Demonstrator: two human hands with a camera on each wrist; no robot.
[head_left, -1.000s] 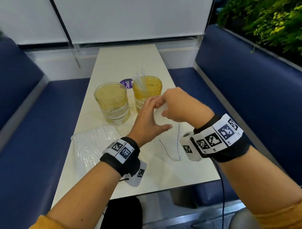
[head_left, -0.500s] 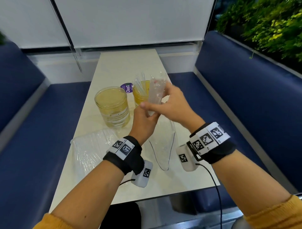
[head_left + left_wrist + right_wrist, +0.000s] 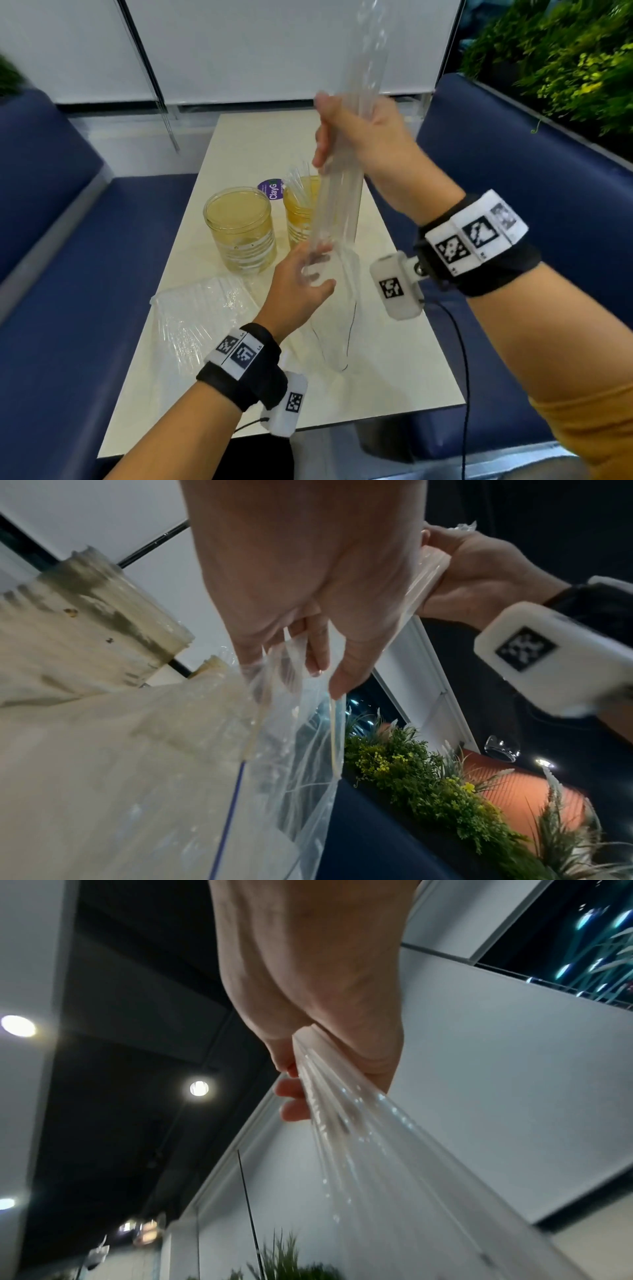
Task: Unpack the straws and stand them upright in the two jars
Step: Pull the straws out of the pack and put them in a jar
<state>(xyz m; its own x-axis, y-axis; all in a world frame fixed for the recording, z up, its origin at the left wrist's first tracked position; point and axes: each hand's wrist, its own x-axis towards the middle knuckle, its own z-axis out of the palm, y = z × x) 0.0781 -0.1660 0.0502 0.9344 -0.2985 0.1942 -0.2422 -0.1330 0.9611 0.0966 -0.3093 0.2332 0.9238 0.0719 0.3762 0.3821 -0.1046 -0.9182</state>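
My right hand (image 3: 337,137) grips a bundle of clear straws (image 3: 342,202) and holds it nearly upright above the table. The bundle's lower end is still inside the mouth of a clear zip bag (image 3: 337,329), which my left hand (image 3: 313,274) pinches at its edge. The left wrist view shows my left-hand fingers (image 3: 318,656) on the bag (image 3: 294,750) and the right hand (image 3: 479,569) round the straws (image 3: 428,569). In the right wrist view the bundle (image 3: 359,1137) fans out from my fist (image 3: 325,993). Two amber jars stand behind: the left jar (image 3: 239,229) shows no straws, the right jar (image 3: 296,216) has several straws (image 3: 301,181).
A second clear plastic pack (image 3: 198,308) lies on the white table (image 3: 394,359) to the left of my left hand. A purple round sticker (image 3: 270,190) sits behind the jars. Blue benches (image 3: 68,274) flank the table, and plants (image 3: 565,61) line the right.
My right hand has risen from table height, drawing the straw bundle up out of the bag. The left hand stayed low, holding the bag's mouth.
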